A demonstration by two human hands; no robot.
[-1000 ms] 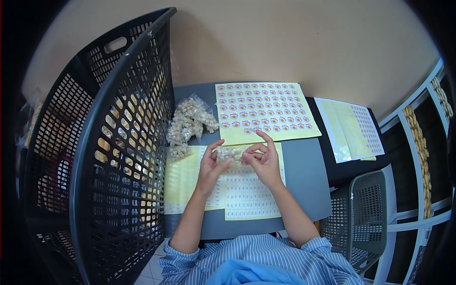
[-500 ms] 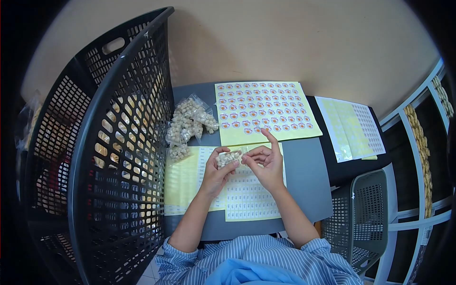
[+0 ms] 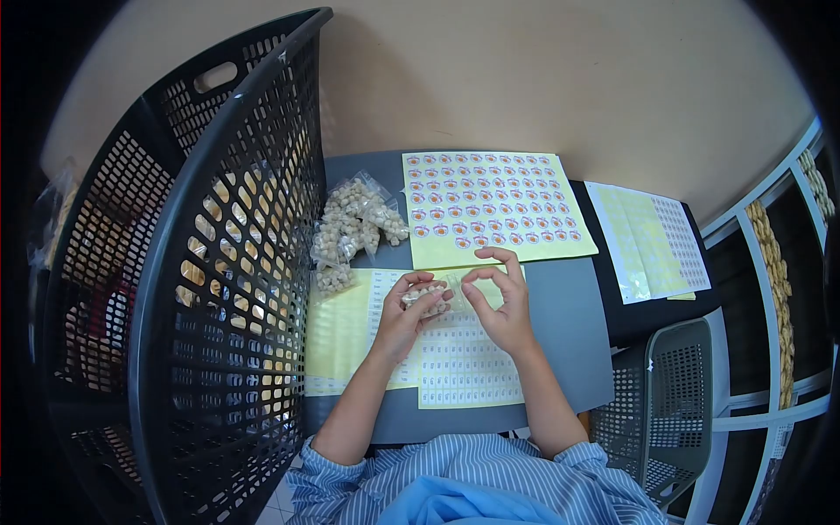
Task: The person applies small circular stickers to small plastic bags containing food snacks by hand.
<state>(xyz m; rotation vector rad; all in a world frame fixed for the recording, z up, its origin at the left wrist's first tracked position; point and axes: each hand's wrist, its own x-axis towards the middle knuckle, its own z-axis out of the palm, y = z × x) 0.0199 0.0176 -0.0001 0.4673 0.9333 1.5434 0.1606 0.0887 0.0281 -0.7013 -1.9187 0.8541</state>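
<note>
A small clear plastic bag of pale, beige pieces (image 3: 426, 300) lies in my left hand (image 3: 402, 317), with the fingers wrapped round its filled end. My right hand (image 3: 500, 302) is at the bag's right end, thumb and index fingertips close together at the clear, unfilled plastic; its other fingers are curled and raised. Below both hands are sheets of small printed labels (image 3: 468, 372) on yellow backing. A larger sheet of round red-and-orange stickers (image 3: 490, 203) lies just beyond my right hand.
Several filled bags (image 3: 354, 219) are piled at the table's back left. A tall black perforated basket (image 3: 232, 350) stands along the left side. More label sheets (image 3: 647, 241) lie on a dark surface at right, above a green basket (image 3: 678, 394). A rack (image 3: 774, 420) stands far right.
My right fingertips have moved right, away from my left hand, and clear plastic now shows between the hands. My left hand keeps its grip on the bag.
</note>
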